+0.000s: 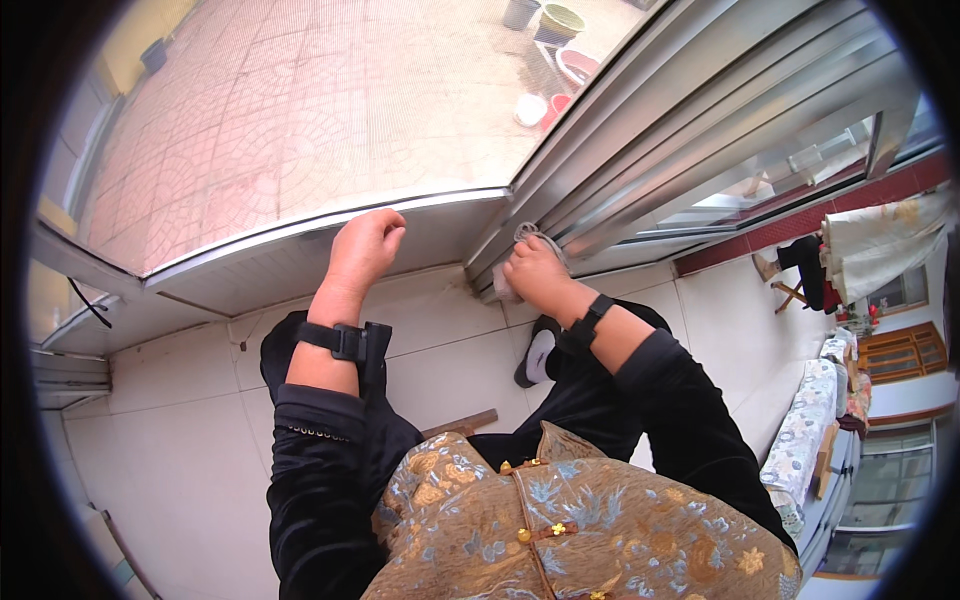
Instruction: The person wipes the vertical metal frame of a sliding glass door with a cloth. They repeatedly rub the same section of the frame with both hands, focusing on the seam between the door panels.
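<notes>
My right hand (538,271) grips a crumpled, greyish cloth (504,285) against the lower part of a metal door frame (551,169). Folds of the cloth stick out above and below the fingers. My left hand (366,244) is held in front of the lower panel (442,229) of a screened door, just below its pale rail. Its fingers are curled inward and nothing shows in them; the palm is hidden. Through the mesh screen (300,112) a paved yard is visible.
A wooden piece (461,424), perhaps part of a stool, shows between my legs on the tiled floor (427,367). To the right are a person's leg (802,266) beside a cloth-draped thing (874,247) and a patterned sofa (806,420). Buckets (559,24) stand outside.
</notes>
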A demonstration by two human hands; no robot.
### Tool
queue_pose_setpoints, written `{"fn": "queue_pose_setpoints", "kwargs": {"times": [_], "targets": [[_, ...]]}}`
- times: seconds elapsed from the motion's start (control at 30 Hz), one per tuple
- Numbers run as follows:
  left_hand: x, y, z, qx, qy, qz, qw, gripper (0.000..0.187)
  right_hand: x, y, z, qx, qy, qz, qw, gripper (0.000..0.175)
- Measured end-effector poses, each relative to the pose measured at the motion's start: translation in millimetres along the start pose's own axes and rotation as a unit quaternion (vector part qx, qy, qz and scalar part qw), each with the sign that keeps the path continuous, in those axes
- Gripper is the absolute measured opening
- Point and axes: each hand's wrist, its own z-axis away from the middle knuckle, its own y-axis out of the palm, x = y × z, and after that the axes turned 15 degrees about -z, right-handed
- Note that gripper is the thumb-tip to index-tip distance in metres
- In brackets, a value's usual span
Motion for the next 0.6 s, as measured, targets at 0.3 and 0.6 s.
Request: {"fn": "queue_pose_setpoints", "kwargs": {"times": [0.3,0.6], "targets": [[1.5,2.6,9.7,-0.023,-0.002,0.008,1.000,0.013,-36.0,-213.0,62.8,-0.235,0.033,0.069,0.969,0.012],[5.0,7.0,8.0,-0.013,-0.022,-0.002,1.000,0.012,-99.9,-420.7,91.4,-0.438,0.016,0.356,0.826,0.017]]}}
